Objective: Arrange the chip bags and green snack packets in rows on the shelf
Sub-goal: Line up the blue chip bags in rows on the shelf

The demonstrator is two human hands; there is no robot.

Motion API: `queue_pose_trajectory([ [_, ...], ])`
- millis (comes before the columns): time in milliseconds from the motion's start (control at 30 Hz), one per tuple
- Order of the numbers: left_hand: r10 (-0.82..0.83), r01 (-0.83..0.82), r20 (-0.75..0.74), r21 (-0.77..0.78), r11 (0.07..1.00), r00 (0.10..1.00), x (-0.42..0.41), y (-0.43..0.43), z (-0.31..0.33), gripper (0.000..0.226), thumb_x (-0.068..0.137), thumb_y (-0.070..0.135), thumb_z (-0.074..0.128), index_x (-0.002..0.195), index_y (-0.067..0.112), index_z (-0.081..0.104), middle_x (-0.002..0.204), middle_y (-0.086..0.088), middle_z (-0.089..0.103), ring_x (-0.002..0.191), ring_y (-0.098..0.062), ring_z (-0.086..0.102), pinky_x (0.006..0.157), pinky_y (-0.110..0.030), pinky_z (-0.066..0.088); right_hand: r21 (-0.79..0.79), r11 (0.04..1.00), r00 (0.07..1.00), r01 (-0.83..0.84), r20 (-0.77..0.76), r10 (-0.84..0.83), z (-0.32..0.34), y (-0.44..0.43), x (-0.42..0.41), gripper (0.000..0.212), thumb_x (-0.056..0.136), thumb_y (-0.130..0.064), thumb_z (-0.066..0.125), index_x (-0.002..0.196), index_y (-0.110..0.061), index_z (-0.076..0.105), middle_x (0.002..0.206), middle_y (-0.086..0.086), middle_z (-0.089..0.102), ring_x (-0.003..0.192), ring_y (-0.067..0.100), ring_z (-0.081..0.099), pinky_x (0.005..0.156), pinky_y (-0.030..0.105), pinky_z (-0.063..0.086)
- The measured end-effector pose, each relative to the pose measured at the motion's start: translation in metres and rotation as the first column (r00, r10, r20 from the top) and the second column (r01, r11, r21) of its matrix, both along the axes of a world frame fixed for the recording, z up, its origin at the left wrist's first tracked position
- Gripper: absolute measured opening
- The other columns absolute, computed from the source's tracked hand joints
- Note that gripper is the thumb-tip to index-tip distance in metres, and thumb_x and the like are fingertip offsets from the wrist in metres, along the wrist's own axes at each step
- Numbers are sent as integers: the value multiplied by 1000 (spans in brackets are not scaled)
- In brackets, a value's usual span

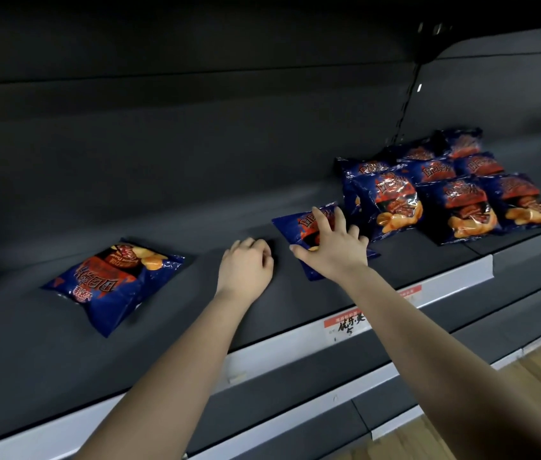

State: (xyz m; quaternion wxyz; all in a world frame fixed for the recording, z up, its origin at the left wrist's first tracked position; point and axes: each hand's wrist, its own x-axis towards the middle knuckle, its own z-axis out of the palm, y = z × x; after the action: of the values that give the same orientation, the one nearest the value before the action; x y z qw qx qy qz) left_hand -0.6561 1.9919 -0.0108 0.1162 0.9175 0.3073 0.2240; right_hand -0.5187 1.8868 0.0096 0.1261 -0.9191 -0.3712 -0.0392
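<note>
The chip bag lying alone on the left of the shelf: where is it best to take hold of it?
Pinch the thin edge of the lone chip bag that faces the shelf front, coming from the front with the left hand, free and nearest. It lies flat and puffed, so its middle offers fingers little.

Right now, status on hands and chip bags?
Left hand curled, empty, on shelf. Right hand spread on loose chip bag. Stray bag lies left; stocked rows right. No obstruction seen.
</note>
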Motion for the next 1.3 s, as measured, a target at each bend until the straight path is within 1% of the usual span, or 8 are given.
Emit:
queue_pose_trajectory([
  [200,-24,23,-31,-13,1000,999,3,-3,6,24,91,20,43,102,20,64,108,1,62,104,-22,51,88,-32,36,165,984,998,-61,27,58,0,-17,0,83,80,-62,55,148,-34,18,155,9,19,132,38,34,105,51,30],
  [300,-57,58,-35,18,998,998,18,-10,12,24,90,20,44,102,20,65,108,1,63,105,-23,51,88,-33,35,224,968,989,-115,114,91,3,-37,5,80,79,-57,58,147,-34,22,155,8,19,129,35,38,103,51,33],
  [400,-99,100,-50,13,995,994,43,-26,19,26,90,20,43,105,20,64,110,-2,62,107,-24,51,88,-32,34,301,948,980,-99,194,40,8,-59,20,78,79,-55,60,146,-33,26,155,8,19,129,34,38,101,51,34],
  [500,-155,155,-58,-3,988,986,73,-49,22,27,90,21,43,107,21,64,113,-2,61,108,-25,50,89,-33,35,365,931,981,-15,185,-57,12,-82,42,78,79,-52,63,146,-30,29,155,10,20,130,37,37,98,52,35],
  [667,-221,219,-113,-36,975,969,117,-88,21,28,90,25,43,110,23,61,120,-2,59,112,-26,49,92,-35,36,328,939,983,106,106,-149,9,-114,80,80,82,-53,60,148,-29,23,157,9,14,132,37,33,105,53,29],
  [933,-190,191,-101,-7,982,976,131,-99,5,26,92,27,43,112,21,58,121,1,54,113,-23,44,92,-35,35,357,932,989,61,105,-105,2,-107,110,78,83,-48,63,148,-24,27,156,12,18,132,40,33,107,51,29],
  [1133,-192,193,-88,6,981,978,132,-98,3,26,93,26,42,112,20,59,121,2,54,112,-21,44,93,-34,35,264,964,996,45,68,-65,-10,-100,122,83,86,-59,50,151,-33,6,160,3,-3,145,37,2,116,54,7],
  [1300,-187,188,-82,6,982,979,132,-99,3,24,92,25,44,111,20,59,120,1,54,112,-22,44,91,-34,34,242,969,995,46,74,-66,-12,-99,123,86,84,-62,50,151,-34,4,160,2,-5,145,38,0,116,55,6],
])
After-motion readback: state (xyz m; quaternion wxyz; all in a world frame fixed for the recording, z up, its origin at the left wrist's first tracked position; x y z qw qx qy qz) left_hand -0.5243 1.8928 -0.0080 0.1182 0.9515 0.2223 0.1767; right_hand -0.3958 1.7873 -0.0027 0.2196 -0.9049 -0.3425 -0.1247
